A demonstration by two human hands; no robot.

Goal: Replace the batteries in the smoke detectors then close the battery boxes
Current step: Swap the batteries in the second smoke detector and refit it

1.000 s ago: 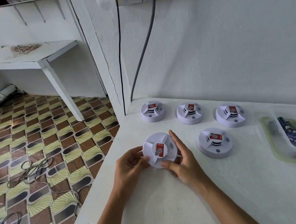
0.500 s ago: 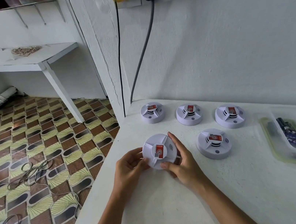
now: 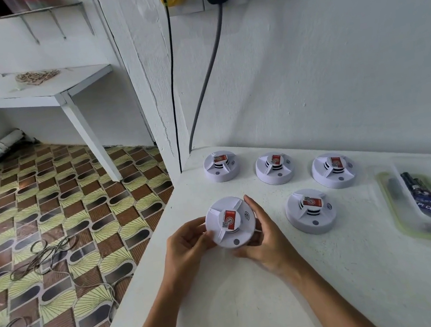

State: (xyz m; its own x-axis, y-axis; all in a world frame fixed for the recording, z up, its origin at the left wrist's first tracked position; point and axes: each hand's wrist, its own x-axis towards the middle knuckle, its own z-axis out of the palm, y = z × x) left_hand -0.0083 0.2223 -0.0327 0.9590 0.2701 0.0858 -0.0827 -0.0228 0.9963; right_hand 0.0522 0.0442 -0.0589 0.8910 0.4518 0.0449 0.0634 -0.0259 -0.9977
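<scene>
Bare forearms, no sleeves — left hand (image 3: 185,242), right hand (image 3: 269,242)

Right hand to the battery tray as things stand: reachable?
Probably yes, once freed. The right hand now holds the detector together with the left hand; bare counter lies between it and the tray.

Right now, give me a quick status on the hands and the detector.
Left hand and right hand both grip the near detector, face up. Four more detectors untouched. Batteries wait in tray at right. Nothing in the way.
</scene>
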